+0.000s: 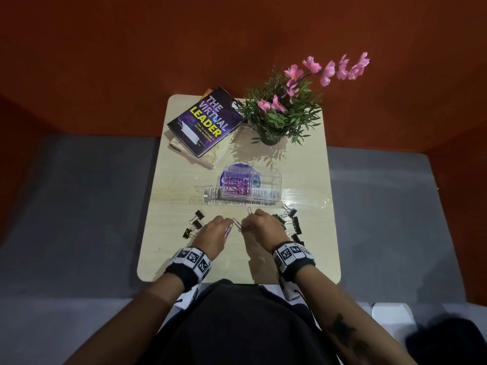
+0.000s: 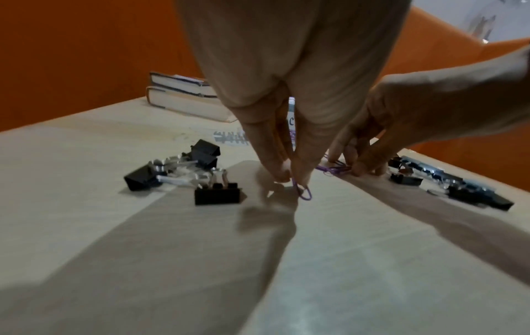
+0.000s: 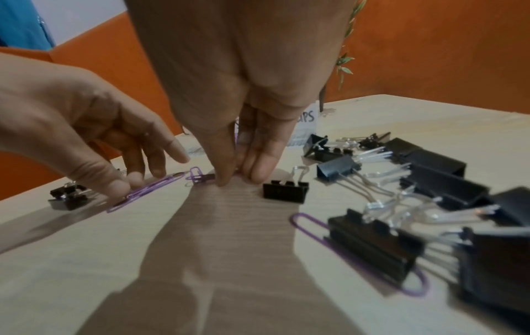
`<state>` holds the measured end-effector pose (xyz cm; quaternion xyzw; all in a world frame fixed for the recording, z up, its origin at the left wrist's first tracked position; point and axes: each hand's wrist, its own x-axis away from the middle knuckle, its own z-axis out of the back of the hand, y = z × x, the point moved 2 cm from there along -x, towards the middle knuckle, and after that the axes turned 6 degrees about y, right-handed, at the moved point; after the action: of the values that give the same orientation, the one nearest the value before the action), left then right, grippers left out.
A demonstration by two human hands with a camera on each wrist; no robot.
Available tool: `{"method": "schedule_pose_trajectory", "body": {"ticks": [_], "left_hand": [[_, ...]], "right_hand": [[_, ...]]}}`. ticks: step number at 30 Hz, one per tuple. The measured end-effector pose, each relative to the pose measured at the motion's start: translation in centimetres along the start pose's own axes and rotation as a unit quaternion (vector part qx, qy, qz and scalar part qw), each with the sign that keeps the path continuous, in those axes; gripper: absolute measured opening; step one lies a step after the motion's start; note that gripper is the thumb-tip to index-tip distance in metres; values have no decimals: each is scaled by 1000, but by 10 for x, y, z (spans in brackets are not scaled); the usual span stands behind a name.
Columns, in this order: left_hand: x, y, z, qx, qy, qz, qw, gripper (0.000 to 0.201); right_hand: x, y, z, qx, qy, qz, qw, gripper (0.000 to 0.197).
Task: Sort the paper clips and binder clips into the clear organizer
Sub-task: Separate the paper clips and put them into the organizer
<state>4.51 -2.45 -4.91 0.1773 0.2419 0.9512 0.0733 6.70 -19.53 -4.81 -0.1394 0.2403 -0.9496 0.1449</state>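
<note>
On table (image 1: pixel 311 164), three binder clips (image 1: pixel 194 224) left

I see an orange wall (image 1: pixel 158 48), a grey floor (image 1: pixel 66 206) and a pale wooden table (image 1: pixel 303 167).

Purple paper clips (image 3: pixel 143 192) — black binder clips (image 3: pixel 285 190) — beige table (image 1: pixel 303 248)

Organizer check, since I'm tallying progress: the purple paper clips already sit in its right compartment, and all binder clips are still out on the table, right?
Nearly. In the head view the purple paper clips lie in the clear organizer's left compartment; the right one looks empty. The binder clips are indeed still on the table.
</note>
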Motion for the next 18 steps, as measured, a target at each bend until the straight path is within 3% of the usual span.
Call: {"method": "schedule_pose_trajectory", "body": {"ticks": [6,11,14,18], "left_hand": [[-14,-3,7,-128,-31,-146,980,60],[-19,-2,6,-128,-25,-122,984,32],[-15,-1,8,-110,-13,-86,990,42],[-12,2,7,-140,-53,-120,981,51]], "right_hand": [[4,5,-5,27,9,-61,998,55],[3,-5,-7,27,46,-51,997,14],[4,-2,-8,19,60,-63,996,12],[3,-6,-5,33,56,-70,995,12]]}}
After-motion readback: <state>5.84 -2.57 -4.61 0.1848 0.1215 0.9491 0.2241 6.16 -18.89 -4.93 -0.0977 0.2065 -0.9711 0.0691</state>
